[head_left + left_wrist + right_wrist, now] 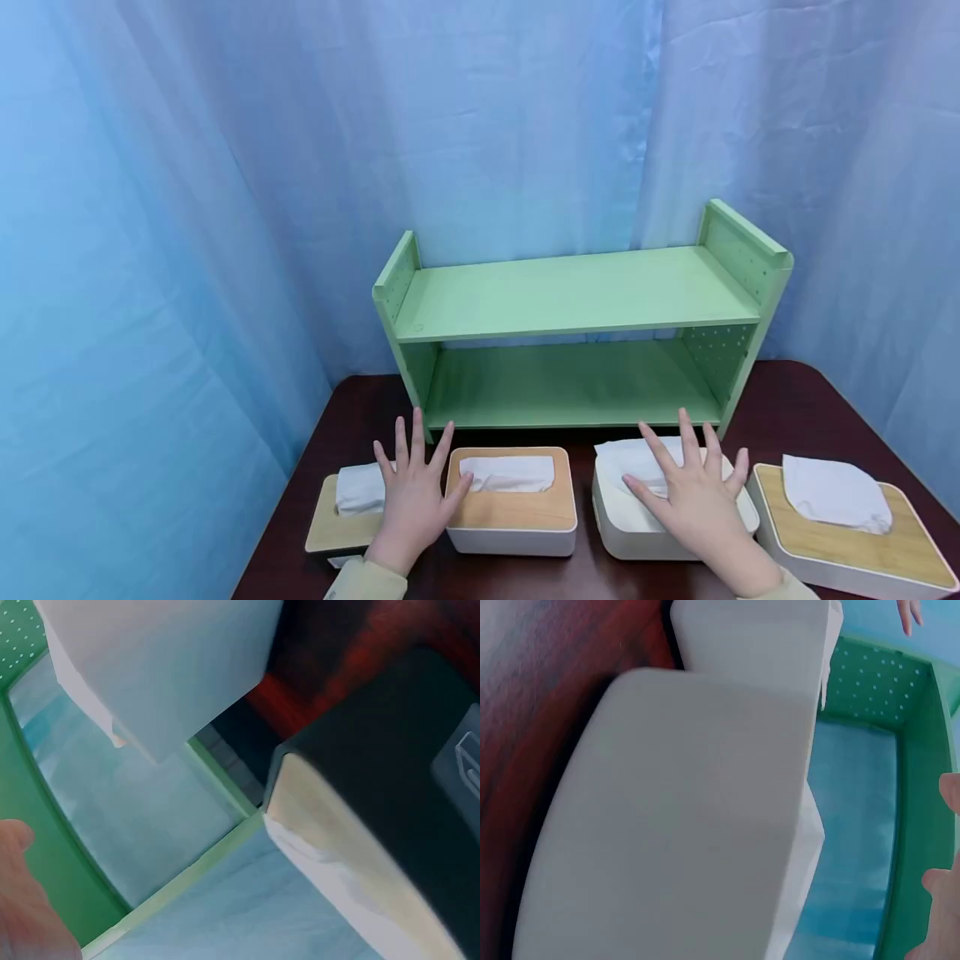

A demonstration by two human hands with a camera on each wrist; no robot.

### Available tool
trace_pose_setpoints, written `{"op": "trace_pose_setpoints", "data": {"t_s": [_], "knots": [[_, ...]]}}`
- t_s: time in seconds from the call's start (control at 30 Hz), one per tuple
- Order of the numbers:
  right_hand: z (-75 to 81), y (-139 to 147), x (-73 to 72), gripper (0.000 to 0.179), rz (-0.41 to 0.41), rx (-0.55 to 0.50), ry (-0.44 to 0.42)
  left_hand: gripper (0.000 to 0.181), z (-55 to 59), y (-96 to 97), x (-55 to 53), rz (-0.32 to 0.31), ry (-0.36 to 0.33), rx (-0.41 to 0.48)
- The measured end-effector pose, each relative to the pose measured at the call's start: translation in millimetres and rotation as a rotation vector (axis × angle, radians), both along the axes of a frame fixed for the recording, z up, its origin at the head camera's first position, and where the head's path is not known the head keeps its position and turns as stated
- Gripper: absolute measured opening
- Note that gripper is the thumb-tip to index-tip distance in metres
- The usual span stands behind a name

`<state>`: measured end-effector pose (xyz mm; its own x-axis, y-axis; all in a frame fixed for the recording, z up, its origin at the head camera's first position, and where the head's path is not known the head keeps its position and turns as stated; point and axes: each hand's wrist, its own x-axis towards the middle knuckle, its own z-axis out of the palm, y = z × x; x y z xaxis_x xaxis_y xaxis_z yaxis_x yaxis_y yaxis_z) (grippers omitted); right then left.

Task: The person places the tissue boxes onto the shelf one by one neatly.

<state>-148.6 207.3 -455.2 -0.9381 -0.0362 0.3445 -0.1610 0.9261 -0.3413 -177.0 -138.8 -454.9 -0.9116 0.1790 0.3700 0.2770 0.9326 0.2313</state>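
With fingers spread, my left hand (pixel 414 504) hovers between a small tissue box (pixel 337 521) with a light wooden top and a white tissue box (pixel 517 542) with an orange-brown wooden lid. The small box's dark side (pixel 375 757) fills the right of the left wrist view. My right hand (pixel 697 504), also spread wide, is over an all-white tissue box (pixel 637 542) and hides part of its top. That box's pale wall (pixel 675 817) takes up much of the right wrist view. Neither hand holds anything. White tissue sticks out of each box.
Behind the boxes stands a green two-tier shelf (pixel 577 292) with perforated sides. At the far right lies another tissue box (pixel 915 550) with a bamboo-coloured lid. Everything stands on a dark red-brown table (pixel 360 417), with blue curtains (pixel 525 125) around it.
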Motion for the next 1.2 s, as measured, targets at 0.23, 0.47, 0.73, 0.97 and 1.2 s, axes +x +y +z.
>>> {"op": "trace_pose_setpoints", "data": {"t_s": [0.23, 0.47, 0.73, 0.97, 1.2], "knots": [[-12.0, -19.3, 0.7, 0.071, 0.04, -0.026, 0.012, 0.067, -12.5, -1.4, 4.9, 0.007, -0.043, -0.005], [-23.7, -38.2, 4.0, 0.068, 0.088, -0.047, -0.065, 0.064, -29.3, -2.7, 10.7, -0.011, -0.058, 0.003], [-36.1, -63.5, 7.1, 0.069, 0.132, -0.061, -0.017, 0.064, -44.3, -0.4, 18.5, -0.03, -0.065, -0.002], [-48.4, -88.2, 8.9, 0.067, 0.2, -0.039, 0.106, 0.065, -55.9, 1.4, 23.8, -0.041, -0.08, 0.021], [-50.9, -103.0, 7.7, 0.065, 0.231, -0.058, 0.042, 0.071, -58.5, 2.4, 22.4, -0.054, -0.141, 0.056]]}}
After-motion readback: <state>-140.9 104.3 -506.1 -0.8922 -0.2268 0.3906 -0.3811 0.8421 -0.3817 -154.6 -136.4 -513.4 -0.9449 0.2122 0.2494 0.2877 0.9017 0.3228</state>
